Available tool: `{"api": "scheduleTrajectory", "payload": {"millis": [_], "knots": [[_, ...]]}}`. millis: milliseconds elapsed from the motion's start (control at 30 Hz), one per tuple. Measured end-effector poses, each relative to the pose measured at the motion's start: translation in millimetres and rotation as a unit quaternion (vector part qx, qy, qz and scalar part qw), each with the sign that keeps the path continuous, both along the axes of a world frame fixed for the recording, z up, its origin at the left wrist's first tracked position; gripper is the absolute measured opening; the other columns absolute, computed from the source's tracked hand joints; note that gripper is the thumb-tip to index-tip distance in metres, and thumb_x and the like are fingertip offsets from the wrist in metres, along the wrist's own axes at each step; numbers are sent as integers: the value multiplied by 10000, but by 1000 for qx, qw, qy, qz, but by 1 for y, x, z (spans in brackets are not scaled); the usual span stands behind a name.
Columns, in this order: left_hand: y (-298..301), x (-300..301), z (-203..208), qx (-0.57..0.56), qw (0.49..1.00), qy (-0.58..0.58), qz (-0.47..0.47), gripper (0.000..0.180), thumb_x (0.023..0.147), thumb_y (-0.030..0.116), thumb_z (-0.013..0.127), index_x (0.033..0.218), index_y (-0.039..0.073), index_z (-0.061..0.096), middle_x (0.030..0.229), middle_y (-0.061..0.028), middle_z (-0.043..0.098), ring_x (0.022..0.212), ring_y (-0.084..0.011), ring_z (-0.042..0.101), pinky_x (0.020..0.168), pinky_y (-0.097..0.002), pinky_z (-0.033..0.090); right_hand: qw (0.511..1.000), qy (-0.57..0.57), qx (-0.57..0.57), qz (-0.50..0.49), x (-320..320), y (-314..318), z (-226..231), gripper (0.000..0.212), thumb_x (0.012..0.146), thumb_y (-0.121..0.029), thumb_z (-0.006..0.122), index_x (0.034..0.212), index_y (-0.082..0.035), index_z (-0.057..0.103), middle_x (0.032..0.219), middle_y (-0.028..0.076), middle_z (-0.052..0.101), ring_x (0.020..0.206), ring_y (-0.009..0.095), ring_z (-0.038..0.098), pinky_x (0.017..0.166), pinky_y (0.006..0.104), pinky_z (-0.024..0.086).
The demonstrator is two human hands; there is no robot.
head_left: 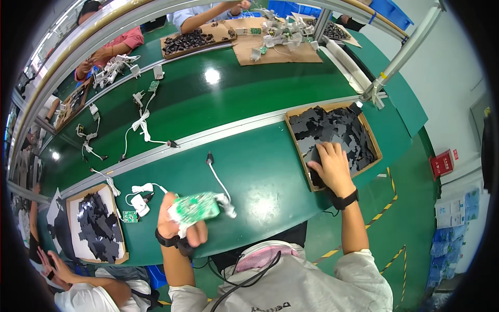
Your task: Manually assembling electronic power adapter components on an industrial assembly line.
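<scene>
Above the green worktop (249,171): green circuit board (200,208), gripped by the left hand (169,221). At right: cardboard tray (372,136); black sheets (358,135) inside; right hand (334,169) upon them, its grip hidden.

We saw a smooth, glossy green tabletop (254,161), a smooth metal rail (234,133), a matt cardboard tray (372,134), matt black sheets (351,130), a smooth white plastic cable (141,125) and our creased cloth shirt (332,283).

Striped tape (379,213) marks the green floor (413,221) beside a white wall (442,78).
</scene>
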State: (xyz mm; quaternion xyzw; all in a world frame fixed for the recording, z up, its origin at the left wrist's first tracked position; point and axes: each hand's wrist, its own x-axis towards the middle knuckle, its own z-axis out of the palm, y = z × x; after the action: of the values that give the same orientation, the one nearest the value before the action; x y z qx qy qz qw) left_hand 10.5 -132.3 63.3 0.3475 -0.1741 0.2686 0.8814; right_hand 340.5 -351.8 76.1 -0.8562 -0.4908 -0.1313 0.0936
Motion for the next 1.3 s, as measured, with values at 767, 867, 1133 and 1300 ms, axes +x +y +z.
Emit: {"api": "scheduleTrajectory", "payload": {"millis": [767, 867, 1133, 1300], "knots": [[-1, 23, 6, 151, 940, 297, 78, 517, 995, 121, 510, 1434, 107, 238, 1320, -250, 551, 1109, -277, 611, 868, -389, 533, 738, 568, 347, 114, -69, 43, 65, 203, 913, 6, 623, 1110, 35, 586, 939, 60, 662, 816, 118, 624, 719, 263, 508], [-2, 28, -2, 159, 950, 262, 62, 563, 1003, 101, 508, 1472, 88, 197, 1360, -191, 527, 1158, -218, 577, 896, -366, 521, 709, 612, 297, 187, -96, 67, 37, 300, 900, 54, 619, 1190, 29, 547, 991, 94, 648, 825, 138, 616, 740, 257, 508], [2, 29, -16, 142, 942, 293, 77, 551, 1023, 155, 499, 1487, 104, 206, 1279, -113, 550, 1117, -193, 581, 882, -356, 515, 722, 561, 317, 251, -155, 110, 37, 275, 878, 71, 634, 1145, 24, 589, 907, 88, 640, 781, 145, 625, 690, 274, 515], [2, 24, -9, 83, 947, 294, 102, 521, 1027, 175, 499, 1476, 97, 248, 1286, -94, 538, 1091, -174, 580, 866, -337, 519, 858, 346, 236, 297, -155, 113, 25, 342, 864, 64, 638, 1197, 15, 578, 902, 82, 637, 760, 127, 605, 690, 265, 502]]}}
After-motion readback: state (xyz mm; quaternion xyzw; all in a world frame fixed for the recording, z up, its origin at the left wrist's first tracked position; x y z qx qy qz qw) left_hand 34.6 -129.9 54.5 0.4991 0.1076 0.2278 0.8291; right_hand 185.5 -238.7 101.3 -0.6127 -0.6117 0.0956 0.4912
